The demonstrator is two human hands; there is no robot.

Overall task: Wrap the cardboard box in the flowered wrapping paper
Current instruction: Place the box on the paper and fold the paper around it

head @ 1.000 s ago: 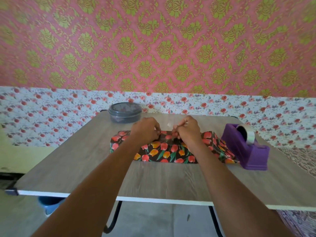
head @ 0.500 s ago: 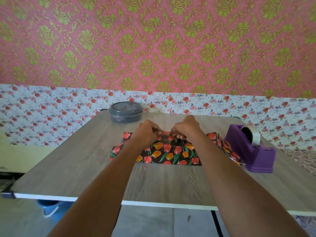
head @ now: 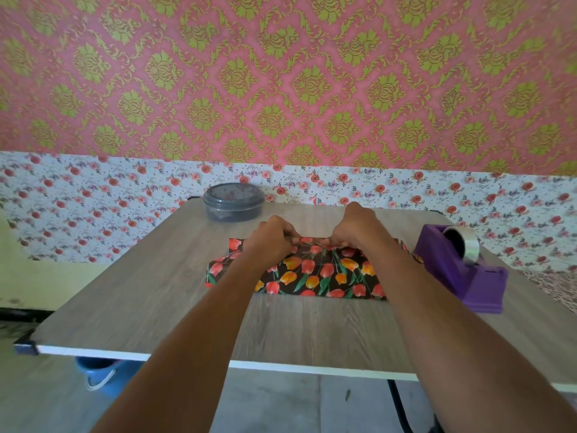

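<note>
The flowered wrapping paper (head: pixel 315 275), black with red and orange tulips, covers the cardboard box in the middle of the wooden table (head: pixel 175 292); no bare cardboard shows. My left hand (head: pixel 271 239) and my right hand (head: pixel 354 228) sit side by side on the top far edge of the wrapped box. Both have their fingers curled down onto the paper seam there and pinch it. The fingertips are hidden behind the knuckles.
A purple tape dispenser (head: pixel 462 270) with a roll of clear tape stands just right of the box. A grey lidded round container (head: pixel 234 201) sits at the table's far edge. A blue bucket (head: pixel 100 376) is under the near left corner.
A small clear strip held up by my right hand a second ago is no longer visible. Both hands have settled lower onto the paper seam and moved slightly apart.
</note>
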